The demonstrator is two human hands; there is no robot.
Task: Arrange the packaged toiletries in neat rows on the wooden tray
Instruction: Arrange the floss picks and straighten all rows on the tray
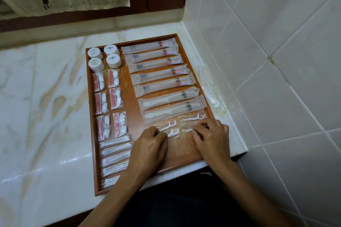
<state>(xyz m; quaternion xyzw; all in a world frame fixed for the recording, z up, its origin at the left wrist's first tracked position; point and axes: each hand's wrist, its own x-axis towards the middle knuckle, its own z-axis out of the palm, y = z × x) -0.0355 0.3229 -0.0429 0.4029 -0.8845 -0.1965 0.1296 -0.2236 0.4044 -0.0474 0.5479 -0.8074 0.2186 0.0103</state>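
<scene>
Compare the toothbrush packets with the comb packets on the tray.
The toothbrush packets number five and fill the far rows; the comb packets number two and lie nearer the hands. Each toothbrush packet shows a red patch near its right end; the comb packets show only a white comb. Both are long frosted sleeves with a dark emblem, laid crosswise on the wooden tray.

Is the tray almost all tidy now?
Nearly. The soaps, toothbrush packets and combs already lie in rows on the wooden tray. The left hand and right hand are lining up the floss picks; only those look left.
</scene>
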